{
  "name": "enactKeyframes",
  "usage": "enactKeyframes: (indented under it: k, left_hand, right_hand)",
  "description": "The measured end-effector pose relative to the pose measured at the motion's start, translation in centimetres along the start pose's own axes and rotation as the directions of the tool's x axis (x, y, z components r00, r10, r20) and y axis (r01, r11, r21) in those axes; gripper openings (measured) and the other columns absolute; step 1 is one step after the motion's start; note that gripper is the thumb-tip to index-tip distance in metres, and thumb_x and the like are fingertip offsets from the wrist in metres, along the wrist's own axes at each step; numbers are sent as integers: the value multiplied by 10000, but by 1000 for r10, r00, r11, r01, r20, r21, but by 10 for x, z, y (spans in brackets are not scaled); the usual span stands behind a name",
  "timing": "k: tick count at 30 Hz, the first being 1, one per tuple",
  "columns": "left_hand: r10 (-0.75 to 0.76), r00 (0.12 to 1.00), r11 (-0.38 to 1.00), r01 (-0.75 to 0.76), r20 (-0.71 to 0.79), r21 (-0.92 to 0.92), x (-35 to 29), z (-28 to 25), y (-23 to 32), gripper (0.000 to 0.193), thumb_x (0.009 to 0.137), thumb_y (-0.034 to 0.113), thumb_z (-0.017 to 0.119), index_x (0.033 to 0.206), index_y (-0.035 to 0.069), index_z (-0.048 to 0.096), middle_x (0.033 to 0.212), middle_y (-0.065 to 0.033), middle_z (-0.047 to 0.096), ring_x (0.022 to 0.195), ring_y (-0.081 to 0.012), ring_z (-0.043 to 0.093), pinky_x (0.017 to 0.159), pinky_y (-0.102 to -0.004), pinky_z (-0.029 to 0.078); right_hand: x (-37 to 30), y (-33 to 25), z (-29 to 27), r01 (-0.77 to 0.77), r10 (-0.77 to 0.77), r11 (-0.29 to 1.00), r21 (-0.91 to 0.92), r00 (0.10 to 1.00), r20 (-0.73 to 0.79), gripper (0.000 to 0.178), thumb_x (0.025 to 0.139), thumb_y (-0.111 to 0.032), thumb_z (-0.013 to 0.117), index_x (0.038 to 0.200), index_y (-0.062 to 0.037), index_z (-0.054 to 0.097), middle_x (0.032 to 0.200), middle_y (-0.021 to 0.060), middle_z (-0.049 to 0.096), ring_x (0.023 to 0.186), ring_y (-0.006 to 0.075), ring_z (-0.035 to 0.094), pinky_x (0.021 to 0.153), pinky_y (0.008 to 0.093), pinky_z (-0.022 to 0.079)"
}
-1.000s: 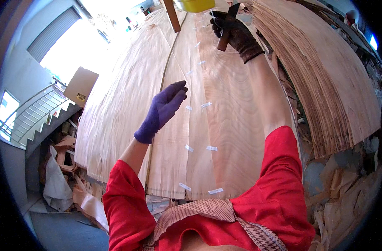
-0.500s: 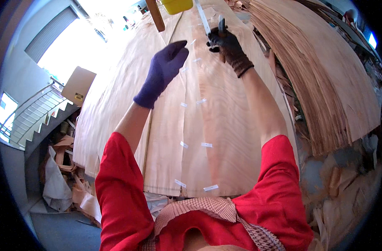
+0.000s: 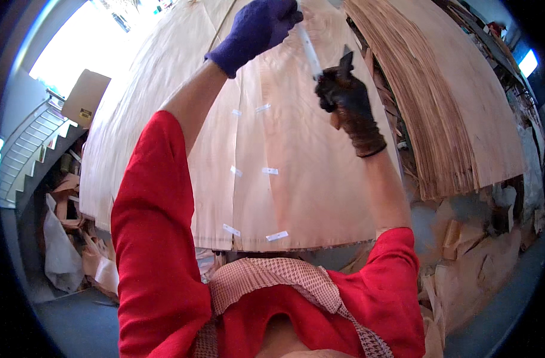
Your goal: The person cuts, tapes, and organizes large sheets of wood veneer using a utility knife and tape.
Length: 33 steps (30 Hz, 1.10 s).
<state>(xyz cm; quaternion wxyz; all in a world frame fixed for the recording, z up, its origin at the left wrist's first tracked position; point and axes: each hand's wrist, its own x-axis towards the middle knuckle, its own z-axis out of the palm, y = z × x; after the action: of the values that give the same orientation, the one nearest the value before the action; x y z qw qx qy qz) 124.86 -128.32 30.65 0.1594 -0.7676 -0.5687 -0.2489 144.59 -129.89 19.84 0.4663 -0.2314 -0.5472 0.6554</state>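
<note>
My left hand (image 3: 257, 33), in a purple glove, is closed at the far end of a long white strip of perforated tape (image 3: 308, 49). The strip's near end runs into my right hand (image 3: 349, 104), which wears a dark, stained glove. That hand is also closed around a knife (image 3: 346, 59). The blade points up past the fingers, and a bit of brown handle shows below them. Both hands are above a wide wood veneer sheet (image 3: 320, 197). Short white tape pieces (image 3: 270, 171) lie in pairs along a seam in the veneer.
Another veneer stack (image 3: 415, 101) with ragged, layered edges lies on the right. Veneer scraps (image 3: 463, 238) cover the floor there and at the lower left, beside a white sack (image 3: 62, 256). A railed staircase (image 3: 31, 149) and a brown board (image 3: 85, 98) are at left.
My left hand has moved away from me and right, onto the tape strip. My right hand has come nearer and rightward. A yellow container and a wooden bar have left the view.
</note>
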Motion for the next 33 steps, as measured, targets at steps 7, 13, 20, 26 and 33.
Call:
enactKeyframes:
  k: [7,13,20,26,33]
  left_hand:
    - [-247,969,642,147,-22,-752,-81,-8,-32,226,819,195,563,981,38,548,854,-64,604,711,-207,576,625,-320,459]
    - [-519,846,445,392,125,-805,-230,-8,-30,339,842,191,565,1138,31,524,943,-44,615,826,-98,548,761,-257,462]
    - [-711,702,618,648,34,-445,-484,-127,-99,264,791,80,576,1054,52,578,905,-91,624,753,-115,579,666,-268,478]
    - [-820,542,542,839,-182,58,-643,-189,-189,259,729,-11,514,969,48,592,936,-141,592,779,-288,600,658,-310,485]
    - [-693,688,679,724,-217,124,-672,-181,-244,209,714,62,537,912,42,599,930,-109,599,851,-305,564,754,-375,464]
  right_hand:
    - [-71,28,-8,-9,42,944,-330,995,91,296,802,-269,597,971,-30,551,593,-13,496,420,62,423,426,172,373]
    - [-89,22,36,-135,237,830,-542,964,123,409,815,-291,571,1107,-16,487,535,-55,401,412,26,372,400,155,320]
    - [-112,22,203,-366,483,769,-524,870,100,257,854,-129,501,1088,-26,522,668,-37,488,513,22,433,444,155,361]
    - [-114,86,367,-459,650,670,-584,742,163,302,830,-190,532,1076,-16,540,638,-19,487,521,43,433,453,170,357]
    - [-98,155,515,-492,720,685,-536,569,397,305,821,-177,547,1063,8,538,675,33,536,540,90,487,479,200,395]
